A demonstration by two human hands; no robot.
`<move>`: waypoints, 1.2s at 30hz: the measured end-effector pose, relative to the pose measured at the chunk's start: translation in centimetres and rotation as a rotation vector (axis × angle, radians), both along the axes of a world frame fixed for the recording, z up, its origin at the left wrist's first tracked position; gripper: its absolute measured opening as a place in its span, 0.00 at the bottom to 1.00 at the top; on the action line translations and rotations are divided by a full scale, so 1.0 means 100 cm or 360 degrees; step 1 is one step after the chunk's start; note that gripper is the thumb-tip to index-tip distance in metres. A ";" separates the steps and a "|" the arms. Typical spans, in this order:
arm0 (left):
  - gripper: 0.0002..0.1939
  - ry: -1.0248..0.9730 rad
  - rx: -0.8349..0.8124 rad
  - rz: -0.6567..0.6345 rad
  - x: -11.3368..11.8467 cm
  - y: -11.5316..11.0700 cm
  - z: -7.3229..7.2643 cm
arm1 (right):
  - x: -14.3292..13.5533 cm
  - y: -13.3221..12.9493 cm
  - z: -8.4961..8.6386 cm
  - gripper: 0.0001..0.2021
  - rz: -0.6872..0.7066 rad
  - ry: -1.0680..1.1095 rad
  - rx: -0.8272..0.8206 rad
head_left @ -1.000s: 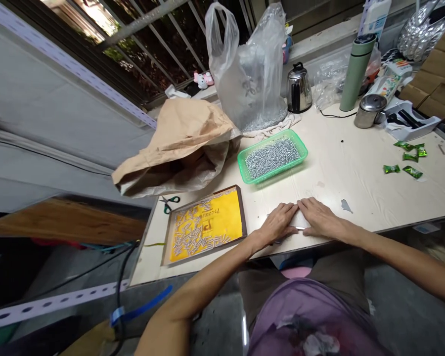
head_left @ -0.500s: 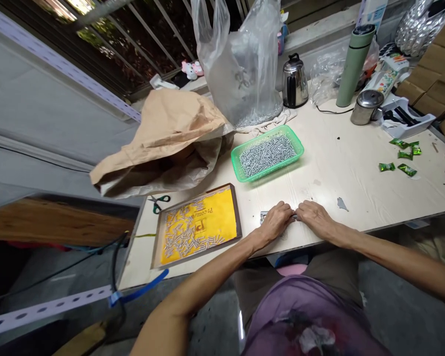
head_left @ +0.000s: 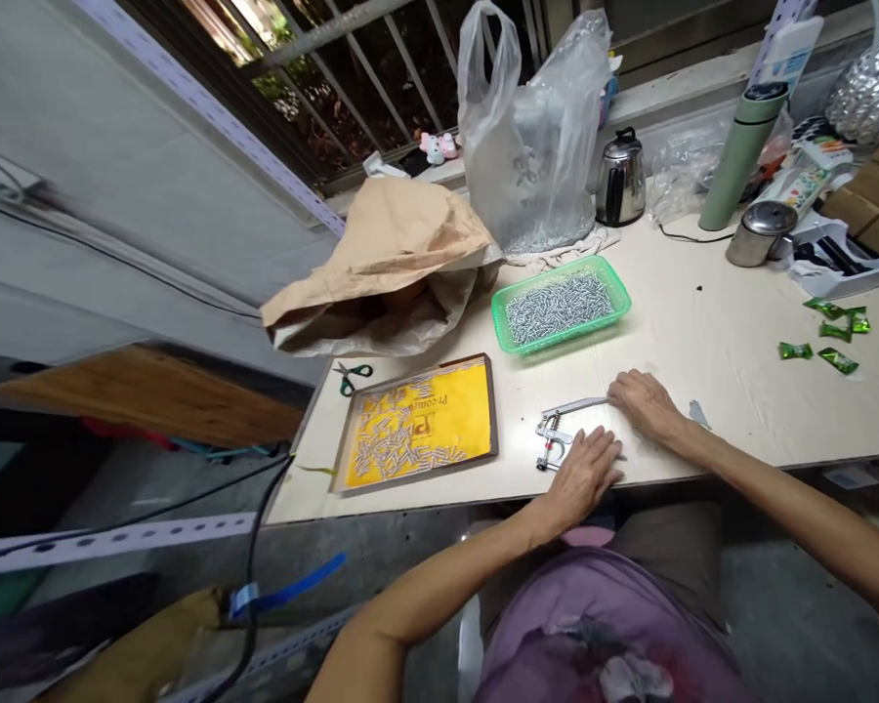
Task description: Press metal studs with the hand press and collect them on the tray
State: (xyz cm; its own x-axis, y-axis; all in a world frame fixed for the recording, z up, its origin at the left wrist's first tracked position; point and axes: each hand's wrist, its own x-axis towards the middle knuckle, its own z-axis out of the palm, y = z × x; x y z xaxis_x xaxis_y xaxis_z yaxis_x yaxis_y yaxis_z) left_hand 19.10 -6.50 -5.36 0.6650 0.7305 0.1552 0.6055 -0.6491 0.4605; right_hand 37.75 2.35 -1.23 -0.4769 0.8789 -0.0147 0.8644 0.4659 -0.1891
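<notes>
On the table near its front edge lies a small metal lever tool [head_left: 555,441] with a spring, a red spot and a long silver arm raised away from its body. My right hand [head_left: 643,402] has its fingers closed at the far end of that arm. My left hand [head_left: 584,475] lies over the tool's lower part, fingers slanting across it and holding it against the table; what is under the palm is hidden. To the left is a shallow tray [head_left: 492,410] with a yellow bottom and many small metal pins scattered in it.
A green basket [head_left: 509,342] full of small metal pieces stands behind. Near it are a brown paper bag [head_left: 402,244], a plastic bag [head_left: 534,166], a kettle [head_left: 621,176] and a green flask [head_left: 743,156]. Scissors [head_left: 354,376] lie left; green-wrapped sweets [head_left: 795,351] lie right.
My hands were close together on the tool with its arm down. My right hand has moved away from my left, and the arm now stands apart from the body. The view has shifted.
</notes>
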 end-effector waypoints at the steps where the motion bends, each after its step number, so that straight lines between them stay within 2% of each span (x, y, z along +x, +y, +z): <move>1: 0.19 0.0000 -0.0022 0.0001 0.001 -0.003 0.000 | -0.003 0.005 0.002 0.10 -0.0032 -0.0027 0.0006; 3: 0.18 -0.0014 -0.0048 0.0005 0.003 -0.004 0.001 | -0.010 0.011 0.010 0.09 -0.0098 -0.0087 0.0025; 5: 0.19 -0.0042 -0.0052 0.0004 0.004 -0.001 0.002 | -0.024 0.011 0.019 0.08 -0.0040 -0.0115 0.0080; 6: 0.20 -0.0056 -0.0055 0.0000 0.004 0.000 0.003 | -0.033 0.008 0.023 0.08 0.0080 -0.0097 0.0105; 8: 0.20 -0.0060 -0.0082 -0.0017 0.006 -0.001 0.001 | -0.055 -0.002 0.029 0.08 0.0456 -0.0016 0.0103; 11: 0.20 -0.0005 -0.0123 -0.0026 0.001 -0.013 -0.002 | -0.086 -0.014 0.027 0.08 0.0892 0.0011 0.0023; 14: 0.19 0.0065 -0.0088 0.0124 -0.022 -0.030 0.000 | -0.105 -0.016 0.014 0.09 0.1022 -0.0054 0.0081; 17: 0.18 0.0108 -0.0012 0.0351 -0.071 -0.036 0.012 | -0.111 -0.011 -0.001 0.09 0.1096 0.0028 0.0188; 19: 0.17 0.0136 0.0081 0.0588 -0.115 -0.027 0.025 | -0.110 -0.007 -0.003 0.09 0.1069 0.0193 0.0215; 21: 0.16 0.0224 0.0276 0.1105 -0.159 -0.010 0.039 | -0.106 0.001 0.004 0.09 0.0944 0.0433 0.0227; 23: 0.13 0.0428 0.0322 0.1506 -0.196 0.010 0.050 | -0.101 0.016 0.019 0.10 0.0763 0.0666 0.0261; 25: 0.12 0.0632 0.0217 0.1701 -0.221 0.028 0.056 | -0.095 0.038 0.039 0.11 0.0556 0.0778 0.0358; 28: 0.12 0.0828 -0.0010 0.1747 -0.237 0.047 0.058 | -0.086 0.071 0.071 0.11 0.0231 0.0723 0.0628; 31: 0.13 0.0951 -0.0175 0.1691 -0.241 0.056 0.054 | -0.075 0.081 0.093 0.12 0.0058 0.0673 0.0820; 33: 0.13 0.1017 -0.0207 0.1620 -0.243 0.060 0.051 | -0.067 0.071 0.095 0.11 0.0066 0.0696 0.0809; 36: 0.14 0.1085 -0.0187 0.1433 -0.248 0.061 0.049 | -0.054 0.039 0.079 0.10 0.0147 0.0718 0.0613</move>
